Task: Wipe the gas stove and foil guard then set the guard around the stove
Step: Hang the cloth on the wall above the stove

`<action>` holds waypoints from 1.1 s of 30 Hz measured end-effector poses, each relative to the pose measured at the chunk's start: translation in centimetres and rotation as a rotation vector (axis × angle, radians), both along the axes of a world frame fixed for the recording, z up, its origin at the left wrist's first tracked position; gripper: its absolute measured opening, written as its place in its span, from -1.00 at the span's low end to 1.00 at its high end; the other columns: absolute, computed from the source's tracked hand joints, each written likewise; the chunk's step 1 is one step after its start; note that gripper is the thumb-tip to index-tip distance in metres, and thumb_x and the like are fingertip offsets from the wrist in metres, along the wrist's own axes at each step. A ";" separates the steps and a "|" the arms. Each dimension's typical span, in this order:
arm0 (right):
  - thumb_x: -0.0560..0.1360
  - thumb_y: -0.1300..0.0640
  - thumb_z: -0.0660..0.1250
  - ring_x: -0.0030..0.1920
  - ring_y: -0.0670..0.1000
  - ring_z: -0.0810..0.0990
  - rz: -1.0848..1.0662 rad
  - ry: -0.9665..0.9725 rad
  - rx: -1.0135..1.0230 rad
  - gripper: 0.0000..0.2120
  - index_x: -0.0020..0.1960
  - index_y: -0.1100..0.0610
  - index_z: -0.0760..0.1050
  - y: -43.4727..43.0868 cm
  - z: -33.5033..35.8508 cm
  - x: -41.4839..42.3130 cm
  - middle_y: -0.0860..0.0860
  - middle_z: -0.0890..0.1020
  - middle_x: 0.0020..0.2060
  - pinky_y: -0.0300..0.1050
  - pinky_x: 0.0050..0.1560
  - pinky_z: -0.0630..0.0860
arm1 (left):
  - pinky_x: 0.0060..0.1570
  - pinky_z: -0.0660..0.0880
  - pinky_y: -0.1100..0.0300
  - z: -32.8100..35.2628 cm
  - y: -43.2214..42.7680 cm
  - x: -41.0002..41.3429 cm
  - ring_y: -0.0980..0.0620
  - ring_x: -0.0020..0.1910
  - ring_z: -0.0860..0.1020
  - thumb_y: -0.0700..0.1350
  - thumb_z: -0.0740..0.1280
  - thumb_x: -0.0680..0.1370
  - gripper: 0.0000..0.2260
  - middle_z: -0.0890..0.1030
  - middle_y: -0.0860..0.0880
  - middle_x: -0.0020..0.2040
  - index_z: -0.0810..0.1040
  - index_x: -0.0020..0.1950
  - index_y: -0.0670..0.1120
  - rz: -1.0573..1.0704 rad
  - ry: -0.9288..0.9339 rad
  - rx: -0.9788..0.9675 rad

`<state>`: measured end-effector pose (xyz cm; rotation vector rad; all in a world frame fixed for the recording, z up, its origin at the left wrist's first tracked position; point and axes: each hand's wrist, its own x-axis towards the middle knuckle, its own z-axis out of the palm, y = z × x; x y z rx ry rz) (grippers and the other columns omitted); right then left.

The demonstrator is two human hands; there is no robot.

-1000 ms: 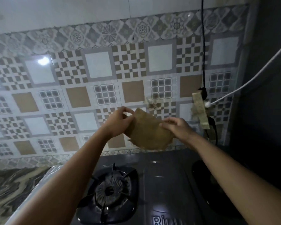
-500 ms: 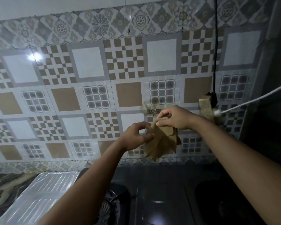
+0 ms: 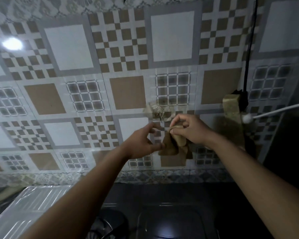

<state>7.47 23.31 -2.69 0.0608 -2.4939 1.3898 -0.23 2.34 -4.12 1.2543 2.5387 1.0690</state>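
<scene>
Now the brown cloth is bunched up, not spread flat like before. My right hand grips it by the wall hook; my left hand, loose, touches it. I think wiping is over. The foil guard lies left of the gas stove, not yet set.

Patterned tiled wall reflects a light.
</scene>
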 end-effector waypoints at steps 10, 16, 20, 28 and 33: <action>0.47 0.12 0.50 0.04 -0.11 0.53 -0.096 0.042 0.130 -0.83 -0.05 -0.06 0.54 1.5 0.2 -1.5 -0.13 0.58 0.04 -0.14 -0.09 0.45 | -0.21 0.60 0.23 -1.7 0.7 -0.7 0.17 -0.16 0.61 -0.12 0.30 0.59 -0.87 0.62 0.06 -0.11 0.45 0.13 0.03 0.174 0.196 0.219; 0.56 0.26 0.34 0.00 -0.06 0.57 -0.205 0.237 0.192 -0.82 -0.01 -0.03 0.55 0.3 -0.1 -3.1 -0.08 0.60 -0.06 -0.13 -0.10 0.52 | -0.27 0.49 0.15 0.4 1.5 -2.3 -0.04 -0.08 0.55 -0.13 0.35 0.52 -0.75 0.49 -0.04 0.14 0.44 0.18 0.03 0.257 0.712 0.018; 0.58 0.23 0.30 0.02 0.00 0.53 -0.292 0.345 0.470 -0.81 0.07 0.01 0.61 -0.6 -1.2 -3.7 -0.02 0.55 0.02 -0.12 -0.08 0.47 | -0.07 0.61 0.09 -0.7 2.1 -2.3 -0.04 0.10 0.54 0.03 0.51 0.40 -0.45 0.46 -0.05 0.25 0.39 0.34 0.06 0.340 0.824 -0.170; 0.61 0.19 0.28 -0.06 0.02 0.57 -0.354 0.348 0.459 -0.76 0.22 0.01 0.61 -1.2 -4.7 -3.8 0.01 0.57 0.00 -0.08 -0.11 0.57 | -0.02 0.54 -0.03 -3.2 3.8 -2.1 -0.07 0.04 0.48 -0.12 0.18 0.55 -0.74 0.52 -0.04 0.06 0.46 0.22 0.04 0.431 0.349 0.126; 0.56 0.21 0.31 0.14 0.06 0.51 -0.370 0.276 0.491 -0.70 0.24 0.00 0.59 -1.5 -5.5 -4.0 0.01 0.55 0.09 0.05 0.05 0.55 | 0.17 0.47 -0.06 -3.0 3.5 -1.2 -0.11 0.21 0.36 -0.09 0.27 0.54 -0.64 0.40 -0.08 0.23 0.44 0.34 0.07 0.435 0.286 -0.019</action>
